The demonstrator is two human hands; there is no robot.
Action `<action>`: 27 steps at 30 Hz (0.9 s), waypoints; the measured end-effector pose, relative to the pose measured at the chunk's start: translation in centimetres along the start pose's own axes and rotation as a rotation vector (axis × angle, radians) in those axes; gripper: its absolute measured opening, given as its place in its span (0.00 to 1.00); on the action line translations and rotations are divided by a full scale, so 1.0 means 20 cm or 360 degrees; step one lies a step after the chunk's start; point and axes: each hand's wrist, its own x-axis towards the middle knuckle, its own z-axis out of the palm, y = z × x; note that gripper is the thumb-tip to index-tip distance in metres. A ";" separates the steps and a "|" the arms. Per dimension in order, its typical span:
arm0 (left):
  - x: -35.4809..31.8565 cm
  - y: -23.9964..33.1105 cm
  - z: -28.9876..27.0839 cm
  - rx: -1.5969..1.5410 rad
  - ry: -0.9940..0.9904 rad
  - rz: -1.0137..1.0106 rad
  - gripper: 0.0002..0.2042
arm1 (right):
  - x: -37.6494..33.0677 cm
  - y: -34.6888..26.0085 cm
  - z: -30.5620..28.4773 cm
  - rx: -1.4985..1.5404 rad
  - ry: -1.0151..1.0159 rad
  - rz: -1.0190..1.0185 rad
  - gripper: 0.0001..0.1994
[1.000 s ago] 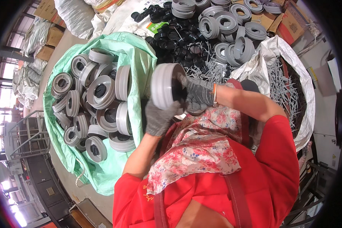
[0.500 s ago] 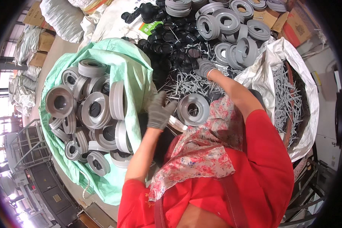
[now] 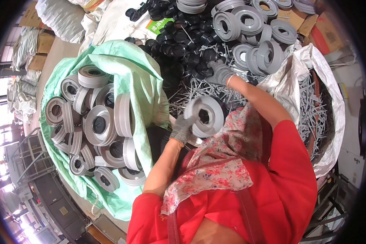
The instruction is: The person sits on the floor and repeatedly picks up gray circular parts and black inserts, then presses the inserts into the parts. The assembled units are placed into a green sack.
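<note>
My gloved left hand [image 3: 182, 130] grips the rim of a grey plastic ring [image 3: 215, 116] in front of my apron. The ring is tilted, and its centre hole shows dark. Farther off, my gloved right hand [image 3: 221, 73] is at the near edge of a heap of black plastic caps [image 3: 179, 49], its fingers curled against a black cap [image 3: 205, 72] that they partly hide. Thin grey plastic sticks [image 3: 195, 90] lie scattered below that hand.
On the left, a green woven sack [image 3: 144, 65] holds several grey rings [image 3: 99, 125] with dark centres. More grey rings [image 3: 248, 20] are piled at the far right. A white sack [image 3: 333, 101] of grey sticks [image 3: 311, 118] stands at my right. Cardboard [image 3: 329, 34] lies beyond.
My left hand has moved right from beside the green sack and taken hold of the grey ring, which is now tilted. My right hand stays by the black caps, its fingers more curled.
</note>
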 end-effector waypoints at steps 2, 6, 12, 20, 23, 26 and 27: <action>-0.03 0.03 -0.02 -0.0020 0.0036 0.0182 0.17 | -0.14 -0.09 -0.05 0.0390 0.0237 -0.0133 0.33; -0.22 0.17 0.10 -0.0445 -0.0204 0.0286 0.19 | -0.50 -0.34 -0.07 0.1218 0.0384 -0.0900 0.27; -0.43 0.09 0.11 -0.0414 -0.0320 0.0483 0.26 | -0.78 -0.53 -0.18 -0.0070 0.0173 -0.0994 0.37; -0.65 0.17 0.15 -0.0174 -0.0565 0.0366 0.27 | -0.97 -0.55 -0.24 -0.0479 0.0318 -0.1659 0.31; -0.71 0.22 0.17 -0.0139 -0.0636 0.0269 0.26 | -0.96 -0.51 -0.22 -0.0585 0.0321 -0.1936 0.29; -0.68 0.20 0.17 -0.0191 -0.0543 0.0227 0.26 | -1.00 -0.53 -0.24 -0.0357 0.0243 -0.1698 0.28; -0.69 0.19 0.18 -0.0249 -0.0521 0.0232 0.25 | -1.01 -0.55 -0.25 -0.0252 0.0182 -0.1576 0.28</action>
